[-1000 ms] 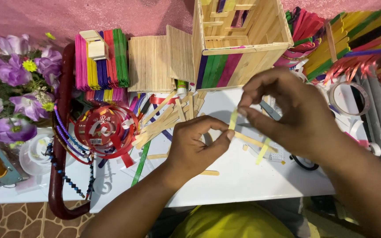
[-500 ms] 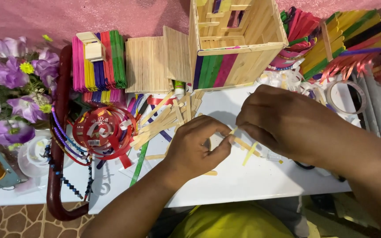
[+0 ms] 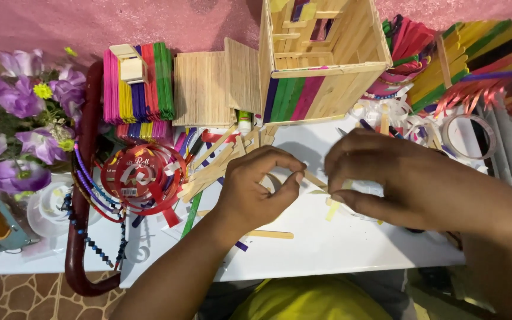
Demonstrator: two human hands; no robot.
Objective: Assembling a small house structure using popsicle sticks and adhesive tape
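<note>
My left hand (image 3: pixel 260 188) pinches one end of a thin wooden craft stick (image 3: pixel 316 180) between thumb and forefinger above the white table (image 3: pixel 327 249). My right hand (image 3: pixel 386 178) grips the other end, fingers curled over it. A pale yellow stick piece (image 3: pixel 332 209) pokes out below my right fingers. Whether the two pieces are joined is hidden by my fingers.
A stick-built box house (image 3: pixel 321 59) stands at the back centre. Coloured stick bundles (image 3: pixel 138 83), a plain stick panel (image 3: pixel 201 89), loose sticks (image 3: pixel 214 166), a red ribbon spool (image 3: pixel 142 178), purple flowers (image 3: pixel 19 118), a tape roll (image 3: pixel 468 135) and more coloured sticks (image 3: pixel 463 65) surround my hands.
Both hands have lowered toward the table and drawn closer over the stick. The yellow piece now hangs below my right fingers instead of standing up between the hands.
</note>
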